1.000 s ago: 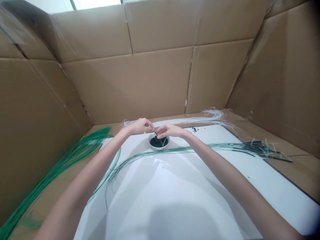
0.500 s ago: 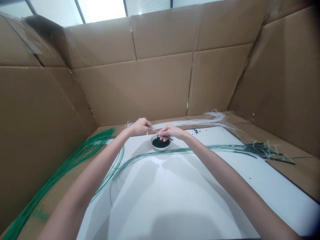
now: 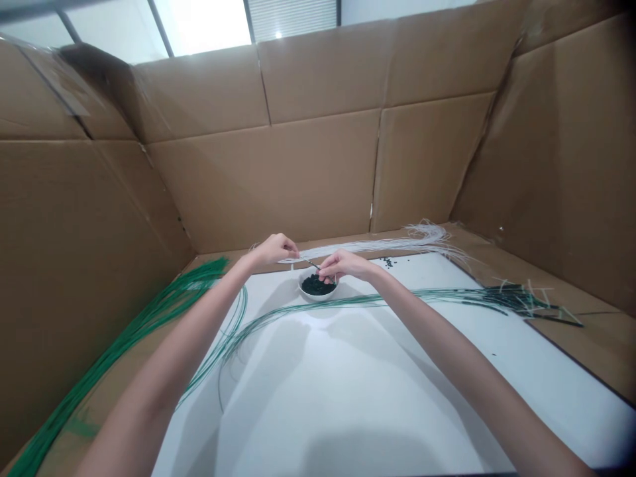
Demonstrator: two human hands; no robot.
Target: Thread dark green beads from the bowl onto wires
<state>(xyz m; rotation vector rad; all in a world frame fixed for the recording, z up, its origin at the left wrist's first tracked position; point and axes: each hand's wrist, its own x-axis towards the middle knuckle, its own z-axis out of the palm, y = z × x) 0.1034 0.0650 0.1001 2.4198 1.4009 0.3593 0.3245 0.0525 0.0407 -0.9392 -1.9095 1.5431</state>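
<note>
Above a small white bowl (image 3: pixel 301 290), my left hand (image 3: pixel 279 249) pinches one end of a thin wire (image 3: pixel 311 262). My right hand (image 3: pixel 344 265) is closed in a pinch around the same wire, lower and to the right. Between the two hands part of the wire looks dark, as if small beads sit on it; they are too small to make out singly. The bowl holds a heap of tiny dark beads (image 3: pixel 317 286), and my right fingertips hover over its back right edge. What lies inside my right fingers is hidden.
Green strands (image 3: pixel 298 306) cross the white board (image 3: pixel 318 377) in front of the bowl, ending at dark beaded ends (image 3: pixel 517 298). A thick green bundle (image 3: pixel 134 324) lies left, white strands (image 3: pixel 368 246) behind. Loose dark beads (image 3: pixel 388 262) lie back right. Cardboard walls (image 3: pixel 322 179) surround.
The dark stretch of wire showed to the right of my right fingers before; now it shows between my hands. My left hand has shifted slightly left, my right slightly right.
</note>
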